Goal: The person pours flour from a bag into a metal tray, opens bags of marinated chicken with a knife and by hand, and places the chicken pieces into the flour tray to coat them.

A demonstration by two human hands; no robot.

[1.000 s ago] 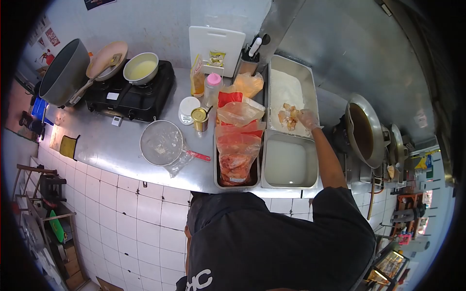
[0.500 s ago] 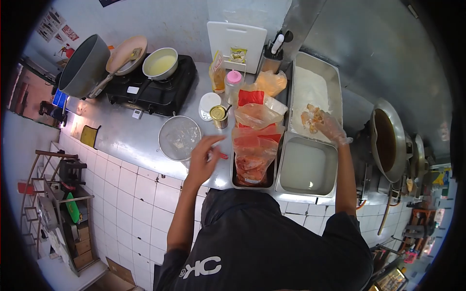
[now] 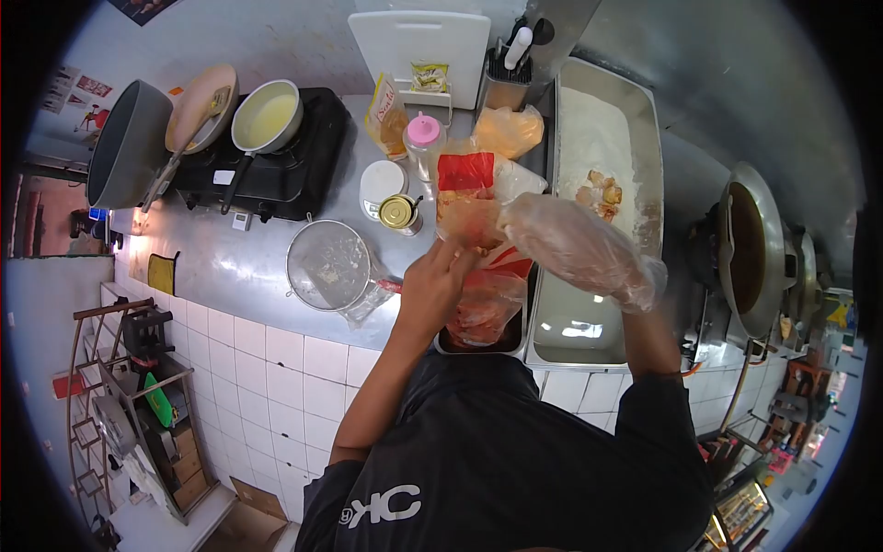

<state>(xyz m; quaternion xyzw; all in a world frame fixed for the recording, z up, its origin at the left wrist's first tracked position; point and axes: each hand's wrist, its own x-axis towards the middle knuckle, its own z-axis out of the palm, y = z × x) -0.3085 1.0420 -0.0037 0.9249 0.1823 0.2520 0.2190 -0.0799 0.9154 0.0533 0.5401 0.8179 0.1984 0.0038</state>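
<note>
Left hand [image 3: 434, 283] keeps a narrow grip on the meat bag [image 3: 487, 299]; the right hand's [image 3: 579, 244] hold I cannot tell. 1 pan [image 3: 464, 350] cradles the bag, probably catching drips.

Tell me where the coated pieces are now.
In the head view, the coated pieces lie on white powder in the far steel tray at right, just beyond the gloved right hand.

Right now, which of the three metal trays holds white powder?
The far right tray; the near right tray holds cloudy liquid, the left tray plastic bags.
</note>
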